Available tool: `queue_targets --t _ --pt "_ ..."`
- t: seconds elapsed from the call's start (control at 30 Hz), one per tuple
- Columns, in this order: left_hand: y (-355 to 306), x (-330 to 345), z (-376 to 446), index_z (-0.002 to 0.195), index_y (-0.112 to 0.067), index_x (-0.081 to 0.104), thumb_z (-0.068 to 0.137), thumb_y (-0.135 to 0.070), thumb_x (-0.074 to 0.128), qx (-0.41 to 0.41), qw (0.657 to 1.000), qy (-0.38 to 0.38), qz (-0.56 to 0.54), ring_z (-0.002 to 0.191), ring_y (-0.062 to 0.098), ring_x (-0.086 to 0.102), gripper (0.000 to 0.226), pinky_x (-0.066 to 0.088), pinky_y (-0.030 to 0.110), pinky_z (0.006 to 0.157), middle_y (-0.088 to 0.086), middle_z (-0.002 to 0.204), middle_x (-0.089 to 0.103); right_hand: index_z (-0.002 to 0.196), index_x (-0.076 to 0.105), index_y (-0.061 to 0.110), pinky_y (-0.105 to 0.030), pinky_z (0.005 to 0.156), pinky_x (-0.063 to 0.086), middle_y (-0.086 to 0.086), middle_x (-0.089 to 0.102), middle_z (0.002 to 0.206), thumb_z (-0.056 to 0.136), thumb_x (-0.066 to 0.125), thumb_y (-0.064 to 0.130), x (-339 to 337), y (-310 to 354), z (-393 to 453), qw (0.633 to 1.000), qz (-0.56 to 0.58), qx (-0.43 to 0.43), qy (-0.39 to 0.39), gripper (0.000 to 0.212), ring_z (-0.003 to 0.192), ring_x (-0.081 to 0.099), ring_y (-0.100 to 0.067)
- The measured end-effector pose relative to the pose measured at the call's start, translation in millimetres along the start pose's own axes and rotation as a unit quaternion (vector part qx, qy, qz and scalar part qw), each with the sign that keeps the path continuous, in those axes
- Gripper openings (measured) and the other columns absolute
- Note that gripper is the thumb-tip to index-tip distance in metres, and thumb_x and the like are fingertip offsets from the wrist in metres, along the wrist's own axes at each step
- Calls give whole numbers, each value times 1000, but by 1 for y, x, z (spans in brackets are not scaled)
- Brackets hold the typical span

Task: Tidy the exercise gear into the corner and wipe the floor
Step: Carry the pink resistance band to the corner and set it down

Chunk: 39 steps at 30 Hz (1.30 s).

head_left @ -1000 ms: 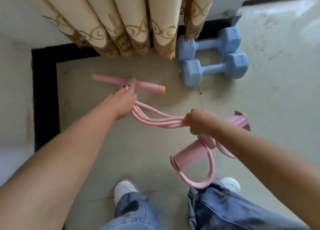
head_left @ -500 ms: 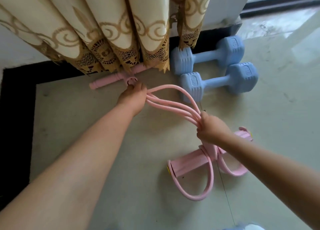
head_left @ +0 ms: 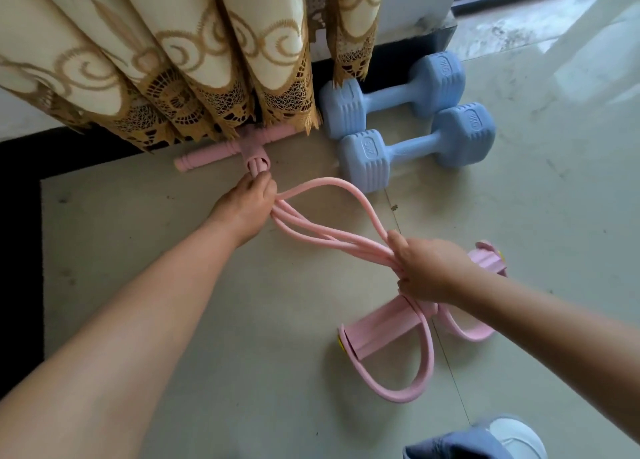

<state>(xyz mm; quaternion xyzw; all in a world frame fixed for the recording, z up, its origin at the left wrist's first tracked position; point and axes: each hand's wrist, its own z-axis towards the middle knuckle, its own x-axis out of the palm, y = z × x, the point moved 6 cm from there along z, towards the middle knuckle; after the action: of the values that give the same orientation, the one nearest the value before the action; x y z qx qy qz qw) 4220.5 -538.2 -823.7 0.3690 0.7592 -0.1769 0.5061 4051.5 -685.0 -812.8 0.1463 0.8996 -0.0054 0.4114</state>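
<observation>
Pink tubing of a pedal resistance puller stretches across the tiled floor, several elastic cords bunched together between the person's two hands. One cord bows up and away from the bundle in a loose arc; the others run nearly straight.

At the far end, the puller's T-shaped handle bar lies on the floor right at the base of the curtain, its right half tucked under the lace hem. The cords loop through the handle's middle collar. The left hand sits just below that collar, fingers curled closed around the cords where they leave it.

The right hand is clenched on the same bundle at its near end, thumb on top, just above the point where the cords meet the foot pedals. The pedals rest on the floor beneath that hand: one flat pink plate to the left with a strap loop curving below it, another plate and loop partly hidden behind the wrist.

Just beside the handle, to the right of the curtain's edge, two blue dumbbells lie parallel, touching or nearly so, against the dark skirting of the wall. A white shoe and a bit of blue denim trouser leg show at the bottom right.
</observation>
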Motion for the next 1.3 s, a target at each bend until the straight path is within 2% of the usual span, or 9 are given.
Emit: queue_targets --t 0.2,0.3,0.43,0.53,0.67,0.83,0.97,1.17,1.3 --pt "5 -6 15 136 2 34 96 0 36 -54 997 21 -47 130 33 37 40 40 42 99 16 146 26 114 39 8 -29 53 40 0 46 75 82 57 14 4 9 2 999 42 2 1 37 68 50 -25" --pt "3 7 17 147 -12 18 98 -11 31 -71 985 78 -135 132 35 37 51 38 44 106 12 155 20 117 39 7 -27 47 35 2 39 68 83 57 10 9 16 6 998 64 2 10 39 60 46 -23" --pt "6 15 8 152 -13 3 92 4 43 -115 966 38 -227 142 30 26 74 31 39 114 6 160 -3 118 38 8 -36 62 49 -11 63 95 84 61 11 14 14 4 989 148 28 -10 41 76 60 -30" --pt "12 18 -5 152 -9 8 90 6 44 -143 953 -22 -265 138 29 33 73 32 35 111 6 158 6 106 48 7 -33 71 49 -8 67 102 81 68 24 17 2 -3 968 225 100 -45 37 93 64 -30" --pt "12 26 -20 146 -7 27 87 9 39 -122 948 -25 -293 138 27 34 62 31 34 110 8 153 25 108 56 8 -38 84 53 -8 67 108 84 63 32 24 2 -12 976 183 112 -35 34 98 63 -27" --pt "20 18 -26 144 -9 37 88 11 41 -81 931 -44 -352 140 22 35 60 26 22 110 7 152 34 109 55 6 -30 72 46 -9 65 109 86 62 30 4 17 -10 976 188 86 -65 34 98 62 -27" --pt "31 10 -22 134 -10 51 89 10 41 -65 918 -28 -391 133 25 44 50 34 21 104 10 145 46 110 58 6 -36 82 49 -12 67 107 82 67 26 -24 41 10 956 271 64 -91 35 97 62 -29" --pt "65 -21 -23 130 -10 55 96 -9 45 -162 897 -78 -405 121 27 55 35 41 24 91 13 132 59 110 55 0 -35 75 46 -17 63 110 84 65 25 -70 72 51 933 324 50 -149 38 95 60 -31" --pt "90 -19 -39 133 -6 51 96 -4 38 -196 896 -87 -390 126 27 51 38 39 28 103 13 138 53 111 55 -1 -39 83 53 -18 65 111 83 68 23 -83 80 77 904 385 64 -174 40 98 63 -35"
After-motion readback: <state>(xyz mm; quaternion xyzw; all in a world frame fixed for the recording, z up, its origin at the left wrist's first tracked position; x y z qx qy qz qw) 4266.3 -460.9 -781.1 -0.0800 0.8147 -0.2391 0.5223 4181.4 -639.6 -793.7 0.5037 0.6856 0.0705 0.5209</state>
